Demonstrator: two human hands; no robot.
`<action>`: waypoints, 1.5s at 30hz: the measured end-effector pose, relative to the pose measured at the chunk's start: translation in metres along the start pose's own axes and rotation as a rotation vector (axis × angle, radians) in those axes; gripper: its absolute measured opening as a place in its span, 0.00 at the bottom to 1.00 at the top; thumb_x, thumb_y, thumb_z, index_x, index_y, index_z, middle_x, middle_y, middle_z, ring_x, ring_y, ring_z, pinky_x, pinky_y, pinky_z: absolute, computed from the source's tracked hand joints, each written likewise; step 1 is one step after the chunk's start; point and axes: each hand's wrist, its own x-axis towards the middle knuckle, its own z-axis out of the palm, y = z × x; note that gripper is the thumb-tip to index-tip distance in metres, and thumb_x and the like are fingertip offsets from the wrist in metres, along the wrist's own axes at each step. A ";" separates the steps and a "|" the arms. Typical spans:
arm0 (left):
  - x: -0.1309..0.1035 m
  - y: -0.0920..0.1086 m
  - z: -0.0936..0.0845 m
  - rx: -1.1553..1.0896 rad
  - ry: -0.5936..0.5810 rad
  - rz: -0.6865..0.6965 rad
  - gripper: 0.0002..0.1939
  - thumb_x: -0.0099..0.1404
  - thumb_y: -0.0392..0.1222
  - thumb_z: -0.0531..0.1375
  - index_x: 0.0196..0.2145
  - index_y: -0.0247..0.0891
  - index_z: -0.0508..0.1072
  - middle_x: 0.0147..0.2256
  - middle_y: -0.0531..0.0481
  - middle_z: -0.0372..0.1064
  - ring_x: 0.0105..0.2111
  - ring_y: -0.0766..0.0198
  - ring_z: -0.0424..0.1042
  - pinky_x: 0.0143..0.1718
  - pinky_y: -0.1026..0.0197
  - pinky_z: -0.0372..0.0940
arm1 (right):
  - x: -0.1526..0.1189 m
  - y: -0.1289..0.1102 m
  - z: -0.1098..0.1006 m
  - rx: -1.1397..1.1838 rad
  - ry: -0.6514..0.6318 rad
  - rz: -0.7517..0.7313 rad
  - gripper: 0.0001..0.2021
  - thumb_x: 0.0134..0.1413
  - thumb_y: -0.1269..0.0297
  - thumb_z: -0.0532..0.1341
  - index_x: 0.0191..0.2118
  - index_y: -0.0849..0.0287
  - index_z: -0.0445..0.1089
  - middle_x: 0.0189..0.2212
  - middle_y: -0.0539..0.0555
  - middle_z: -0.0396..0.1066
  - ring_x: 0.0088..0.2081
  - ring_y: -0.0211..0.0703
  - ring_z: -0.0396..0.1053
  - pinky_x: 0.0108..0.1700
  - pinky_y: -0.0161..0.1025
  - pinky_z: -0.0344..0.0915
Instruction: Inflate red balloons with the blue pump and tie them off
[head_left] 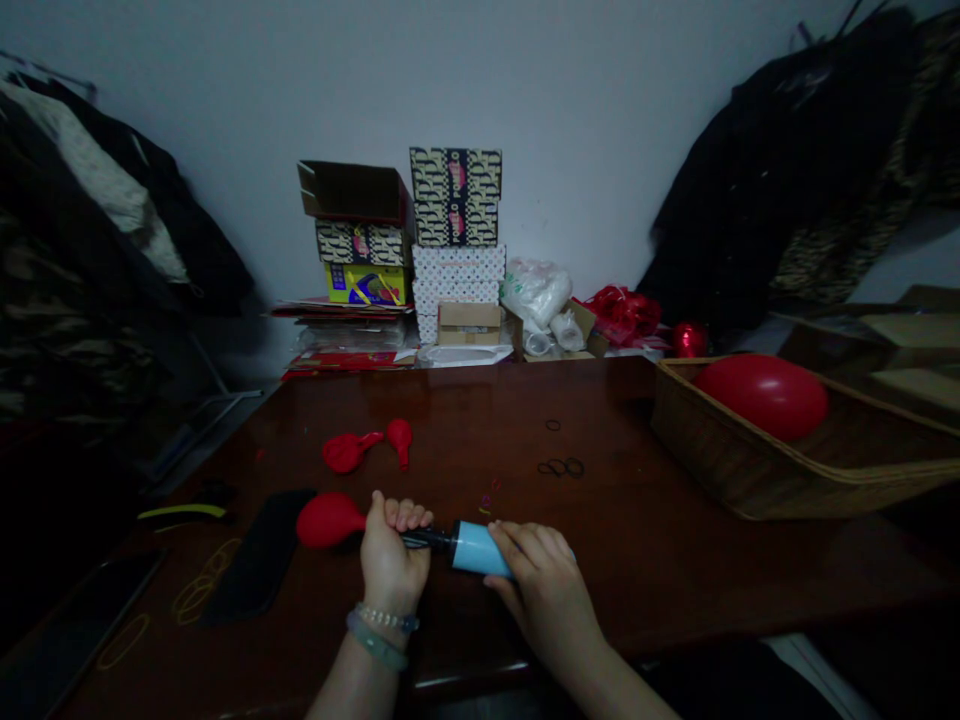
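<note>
Hand pump (462, 546) lies across the lower middle of the frame, over the near part of the bench (465, 400). Long axis: nearly side to side, dipping slightly toward the right. My left hand (394, 555) has its fingers curled around the black section (429, 539); my right hand (538, 580) grips the blue barrel (478, 550) toward its right end. Partly filled red balloon (328, 520) sits at the pump's left end, roughly in line with the axis, bulb pointing left. My left is the nearer, just beside the balloon's neck; my right is well apart from it. Whether my left fingers also pinch the neck, I cannot tell: the hand hides the joint.
</note>
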 end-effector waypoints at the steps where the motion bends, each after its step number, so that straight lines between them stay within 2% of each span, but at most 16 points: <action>1: 0.000 -0.002 0.000 -0.008 -0.007 -0.002 0.22 0.66 0.42 0.55 0.18 0.38 0.50 0.15 0.59 0.46 0.15 0.71 0.50 0.19 0.65 0.52 | 0.000 0.000 0.000 0.004 -0.004 0.005 0.24 0.52 0.66 0.65 0.56 0.55 0.64 0.49 0.57 0.70 0.46 0.51 0.66 0.48 0.50 0.62; 7: -0.004 -0.010 0.001 0.021 -0.009 0.021 0.22 0.65 0.42 0.56 0.18 0.38 0.51 0.15 0.58 0.47 0.16 0.70 0.52 0.22 0.64 0.56 | -0.002 0.005 0.003 0.017 0.006 0.013 0.25 0.51 0.68 0.66 0.56 0.55 0.64 0.49 0.57 0.70 0.46 0.52 0.66 0.48 0.49 0.62; 12: -0.005 -0.008 0.002 0.001 -0.033 0.008 0.23 0.65 0.44 0.57 0.18 0.38 0.50 0.15 0.58 0.47 0.16 0.71 0.51 0.21 0.64 0.55 | -0.001 0.006 0.001 0.029 0.022 0.004 0.25 0.51 0.68 0.66 0.56 0.54 0.64 0.49 0.56 0.70 0.46 0.52 0.66 0.49 0.50 0.62; 18: -0.001 0.006 0.005 -0.011 0.028 0.016 0.22 0.67 0.42 0.53 0.19 0.39 0.49 0.14 0.60 0.44 0.13 0.72 0.48 0.17 0.65 0.49 | 0.001 0.001 -0.002 0.054 -0.042 -0.011 0.25 0.52 0.66 0.65 0.56 0.54 0.63 0.50 0.56 0.70 0.47 0.51 0.66 0.49 0.49 0.62; 24: 0.004 0.029 0.009 -0.002 0.060 0.050 0.21 0.68 0.41 0.50 0.19 0.39 0.48 0.14 0.60 0.44 0.12 0.73 0.47 0.16 0.66 0.48 | 0.003 0.005 -0.006 0.068 -0.049 -0.027 0.24 0.53 0.63 0.65 0.56 0.53 0.63 0.50 0.57 0.70 0.48 0.51 0.66 0.50 0.48 0.62; 27: 0.006 0.034 0.007 -0.003 0.060 0.053 0.21 0.68 0.41 0.50 0.19 0.39 0.47 0.14 0.60 0.44 0.12 0.73 0.48 0.16 0.66 0.48 | 0.003 0.008 -0.007 0.059 -0.043 -0.034 0.24 0.54 0.62 0.64 0.56 0.53 0.63 0.50 0.57 0.70 0.48 0.51 0.66 0.49 0.48 0.62; 33: 0.004 0.021 0.006 -0.001 -0.002 0.012 0.21 0.66 0.40 0.54 0.19 0.39 0.47 0.14 0.60 0.43 0.12 0.74 0.47 0.16 0.66 0.47 | -0.003 0.006 0.000 0.033 -0.035 -0.019 0.26 0.51 0.64 0.66 0.56 0.54 0.63 0.48 0.57 0.71 0.45 0.50 0.67 0.46 0.47 0.64; 40: -0.001 -0.001 0.003 -0.060 -0.002 -0.020 0.22 0.65 0.40 0.55 0.19 0.39 0.47 0.14 0.60 0.43 0.13 0.73 0.48 0.17 0.66 0.49 | -0.004 0.006 0.003 0.015 -0.001 -0.019 0.27 0.51 0.67 0.66 0.57 0.54 0.63 0.48 0.58 0.70 0.45 0.52 0.66 0.47 0.50 0.63; 45: -0.004 -0.003 0.005 -0.048 -0.054 -0.039 0.23 0.63 0.40 0.57 0.19 0.39 0.47 0.14 0.60 0.43 0.13 0.73 0.47 0.17 0.66 0.48 | -0.002 0.003 0.002 0.040 -0.004 -0.008 0.27 0.51 0.68 0.66 0.57 0.54 0.63 0.49 0.57 0.70 0.46 0.52 0.65 0.48 0.51 0.62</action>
